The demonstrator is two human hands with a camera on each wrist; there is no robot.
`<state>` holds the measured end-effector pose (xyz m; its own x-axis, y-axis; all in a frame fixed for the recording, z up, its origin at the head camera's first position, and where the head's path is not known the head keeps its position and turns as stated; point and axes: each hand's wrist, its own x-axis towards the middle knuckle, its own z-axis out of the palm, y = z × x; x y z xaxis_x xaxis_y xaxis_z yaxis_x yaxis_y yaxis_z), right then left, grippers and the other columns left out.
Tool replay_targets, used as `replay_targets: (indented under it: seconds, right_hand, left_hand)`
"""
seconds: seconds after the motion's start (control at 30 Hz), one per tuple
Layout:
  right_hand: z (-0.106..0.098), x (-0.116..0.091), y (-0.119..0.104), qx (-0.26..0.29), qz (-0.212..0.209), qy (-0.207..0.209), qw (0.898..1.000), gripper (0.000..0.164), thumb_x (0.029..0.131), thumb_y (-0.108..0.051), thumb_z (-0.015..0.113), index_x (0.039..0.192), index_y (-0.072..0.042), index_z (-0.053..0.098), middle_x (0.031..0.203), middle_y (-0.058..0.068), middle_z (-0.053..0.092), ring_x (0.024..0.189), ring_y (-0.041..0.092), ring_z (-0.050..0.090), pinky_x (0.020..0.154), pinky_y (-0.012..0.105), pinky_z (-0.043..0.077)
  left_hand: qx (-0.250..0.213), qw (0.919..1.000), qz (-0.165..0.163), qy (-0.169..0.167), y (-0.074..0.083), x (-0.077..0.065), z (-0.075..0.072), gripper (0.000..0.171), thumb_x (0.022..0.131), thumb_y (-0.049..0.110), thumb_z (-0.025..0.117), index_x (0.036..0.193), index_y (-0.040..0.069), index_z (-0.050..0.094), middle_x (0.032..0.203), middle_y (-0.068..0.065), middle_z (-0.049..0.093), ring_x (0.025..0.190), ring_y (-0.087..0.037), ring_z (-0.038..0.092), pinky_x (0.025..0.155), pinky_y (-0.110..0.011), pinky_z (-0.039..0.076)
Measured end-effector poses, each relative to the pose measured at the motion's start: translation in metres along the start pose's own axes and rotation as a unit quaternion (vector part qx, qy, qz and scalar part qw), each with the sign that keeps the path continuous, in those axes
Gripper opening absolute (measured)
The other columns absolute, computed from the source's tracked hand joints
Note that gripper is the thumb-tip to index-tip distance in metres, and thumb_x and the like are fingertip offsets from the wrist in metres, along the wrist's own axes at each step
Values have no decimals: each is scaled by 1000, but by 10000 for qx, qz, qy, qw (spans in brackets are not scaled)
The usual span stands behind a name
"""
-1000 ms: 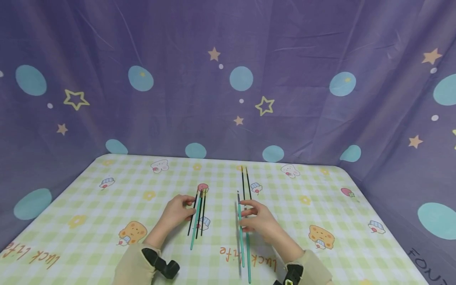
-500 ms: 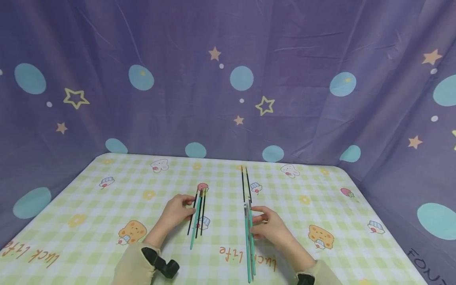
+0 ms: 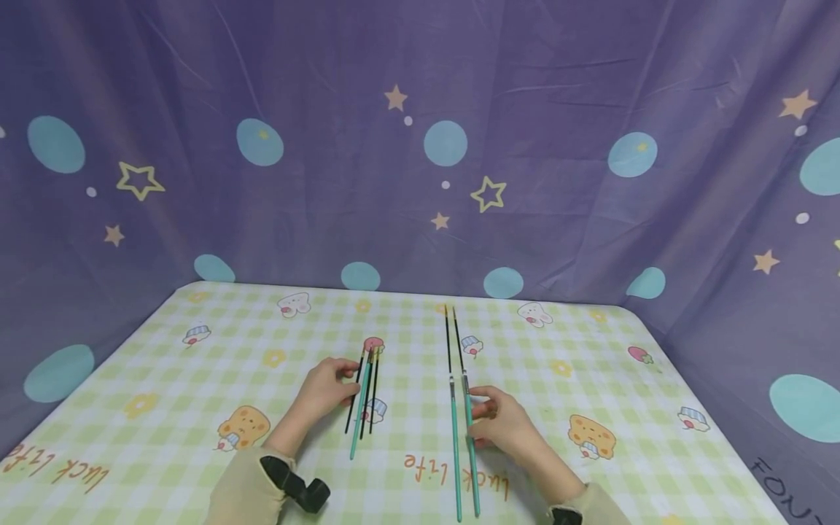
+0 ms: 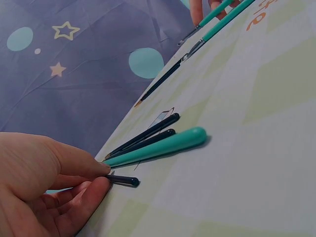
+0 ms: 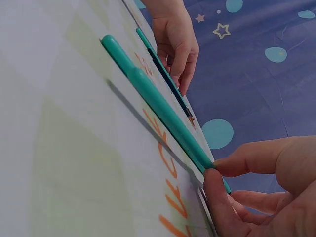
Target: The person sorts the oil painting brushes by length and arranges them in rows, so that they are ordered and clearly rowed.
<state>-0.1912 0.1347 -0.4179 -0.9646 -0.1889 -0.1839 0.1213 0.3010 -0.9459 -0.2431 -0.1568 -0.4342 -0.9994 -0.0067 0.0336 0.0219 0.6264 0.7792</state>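
In the head view my left hand [image 3: 324, 394] is at the left brush group, pinching a thin black paintbrush [image 3: 350, 418] between thumb and finger; its rounded handle end pokes out in the left wrist view. Right beside it lie a teal paintbrush [image 3: 357, 430] and two more black paintbrushes [image 4: 148, 129]. My right hand [image 3: 502, 421] pinches a second teal paintbrush [image 3: 474, 474] from its right side, bristles pointing away from me. In the right wrist view its handle [image 5: 158, 106] casts a shadow on the cloth. Just left of it a third teal paintbrush [image 3: 456, 452] lies nearly parallel.
Two black paintbrushes [image 3: 448, 339] lie farther back, in line with the right-hand teal ones. Green checked cloth with printed cartoons covers the table [image 3: 275, 328]. A purple curtain [image 3: 341, 219] hangs behind the far edge and along both sides.
My right hand has carried its teal paintbrush rightward, across the teal one lying there to that one's right side, and lowered it close to the cloth. The left hand stays in place.
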Motion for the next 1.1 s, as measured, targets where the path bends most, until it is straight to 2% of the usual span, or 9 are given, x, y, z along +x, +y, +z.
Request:
replay_targets:
  seconds: [0.4,0.73,1.1]
  right_hand:
    - [4,-2,0,-603,41,277,9978,63,65,6,65,125,1,48,88,10,54,68,16,55,54,30,55]
    - [10,0,-2,-1211,91,499,9913,59,63,4,64,121,1,52,84,5,55,65,12,53,51,24,53]
    - [12,-3,-3,-1403,-7,586,9884,55,64,4,65,118,2,53,82,5,55,60,11,53,49,24,52]
  left_hand:
    - [-2,10000,8,-12,0,0,0,39,75,4,64,113,-4,60,94,-12,55,60,-11,53,50,-21,51]
    - [-12,10000,-46,-7,-1,1,1,39,75,4,64,113,-3,60,94,-12,55,60,-11,53,50,-21,51]
    - [1,10000,-37,-15,1,-1,0,38,75,4,64,113,-3,60,93,-12,54,59,-11,52,50,-21,51]
